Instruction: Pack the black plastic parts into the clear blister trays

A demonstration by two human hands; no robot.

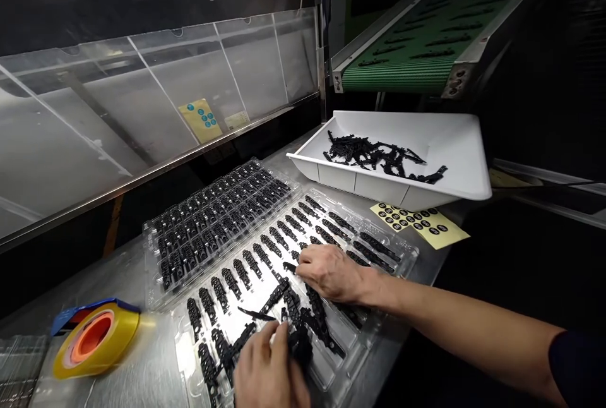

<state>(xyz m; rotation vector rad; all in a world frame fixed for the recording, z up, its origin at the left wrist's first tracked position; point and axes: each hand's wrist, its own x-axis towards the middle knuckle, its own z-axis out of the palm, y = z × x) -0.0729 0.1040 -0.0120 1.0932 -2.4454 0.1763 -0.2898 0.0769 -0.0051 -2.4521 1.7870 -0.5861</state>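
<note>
On the stainless tabletop (pixel 142 370), under dim lighting, two clear blister trays lie side by side: the far tray (pixel 156 231) is filled with black plastic parts, the near tray (pixel 402 253) is partly filled. A clear guard panel (pixel 142 105) runs along the tabletop's far edge. One white bin (pixel 454 149) (holding a loose pile of parts) sits at the far right corner below a green conveyor (pixel 402 70). Two yellow label sheets (pixel 440 231) lie beside it. One yellow tape roll (pixel 95 338) occupies the near left edge. The left hand (pixel 267 370) pinches a cluster of black parts (pixel 300 332) over the near tray. The right hand (pixel 331 272), fingers pressed flat, seats a part (pixel 290 266). Bare metal remains around the tape.
</note>
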